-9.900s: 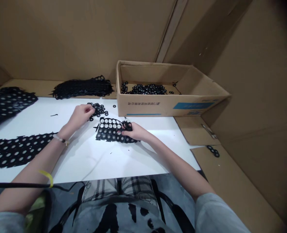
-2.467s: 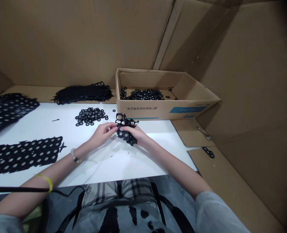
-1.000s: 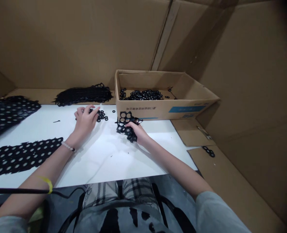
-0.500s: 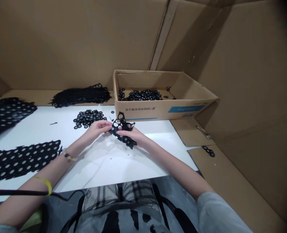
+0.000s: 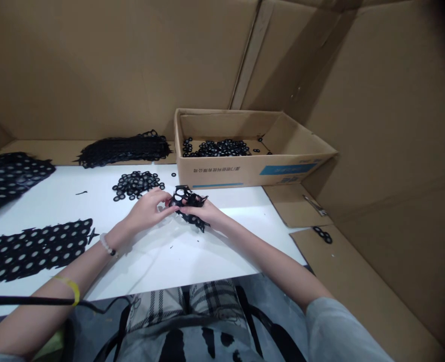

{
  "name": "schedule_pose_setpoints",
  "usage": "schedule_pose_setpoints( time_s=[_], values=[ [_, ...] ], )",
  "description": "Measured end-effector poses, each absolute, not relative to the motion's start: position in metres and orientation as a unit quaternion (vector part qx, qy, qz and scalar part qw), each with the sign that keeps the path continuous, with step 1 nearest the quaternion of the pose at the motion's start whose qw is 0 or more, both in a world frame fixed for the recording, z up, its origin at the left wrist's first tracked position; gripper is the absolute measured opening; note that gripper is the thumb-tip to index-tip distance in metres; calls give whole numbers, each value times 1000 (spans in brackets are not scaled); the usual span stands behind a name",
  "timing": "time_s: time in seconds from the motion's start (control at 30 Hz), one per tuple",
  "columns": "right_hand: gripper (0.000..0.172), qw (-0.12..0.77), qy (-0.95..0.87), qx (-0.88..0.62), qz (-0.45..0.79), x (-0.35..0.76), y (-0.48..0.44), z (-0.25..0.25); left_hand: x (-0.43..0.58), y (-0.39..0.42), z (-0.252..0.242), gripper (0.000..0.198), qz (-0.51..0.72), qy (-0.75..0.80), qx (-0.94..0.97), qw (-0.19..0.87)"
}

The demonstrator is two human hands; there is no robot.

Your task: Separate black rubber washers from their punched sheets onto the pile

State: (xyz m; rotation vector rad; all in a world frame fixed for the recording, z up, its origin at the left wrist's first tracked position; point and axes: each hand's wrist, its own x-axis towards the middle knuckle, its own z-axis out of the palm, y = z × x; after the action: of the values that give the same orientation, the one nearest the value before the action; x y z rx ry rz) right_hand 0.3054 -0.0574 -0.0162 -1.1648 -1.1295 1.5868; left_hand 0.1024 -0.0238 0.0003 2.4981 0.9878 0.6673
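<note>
Between my hands is a crumpled piece of black perforated rubber sheet point(image 5: 198, 222), with open round holes in its upper part and pale-centred discs lower down. My right hand point(image 5: 211, 212) grips it from the right, thumb across the front. My left hand point(image 5: 147, 208) pinches its left edge, thumb and fingers closed on it; whether a single ring sits in that pinch is hidden. Just behind the left hand lies a pile of small black rings point(image 5: 135, 184) on the white table top point(image 5: 143, 266).
A cardboard box point(image 5: 222, 173) holding loose black rings point(image 5: 226, 147) stands behind my hands. More perforated sheets point(image 5: 37, 249) lie at the left, with a dark stack point(image 5: 122, 149) at the back. Tweezers point(image 5: 315, 205) and a few joined rings point(image 5: 322, 235) rest on cardboard at the right.
My left hand has turned over, its thumb now coming across the front of the sheet. The sheet's upper part has folded down lower. My right hand keeps its grip.
</note>
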Motion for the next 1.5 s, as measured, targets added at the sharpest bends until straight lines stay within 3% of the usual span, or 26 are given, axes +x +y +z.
schedule_pose_setpoints(
  time_s=[0.33,0.83,1.07,1.2,1.5],
  values=[
    [24,409,-526,-442,600,303,-57,-16,109,-26,-1,25,159,343,922,87],
    [26,414,-483,-455,623,303,-54,-17,112,-25,-8,24,212,353,863,292],
    [28,427,-451,-490,612,308,-50,-18,102,-15,-4,32,220,391,845,291],
    [26,417,-469,-495,602,306,-51,-20,103,-14,-7,26,229,411,835,285],
    [23,401,-484,-469,620,303,-53,-20,104,-7,-17,30,247,430,756,427]
  ],
)
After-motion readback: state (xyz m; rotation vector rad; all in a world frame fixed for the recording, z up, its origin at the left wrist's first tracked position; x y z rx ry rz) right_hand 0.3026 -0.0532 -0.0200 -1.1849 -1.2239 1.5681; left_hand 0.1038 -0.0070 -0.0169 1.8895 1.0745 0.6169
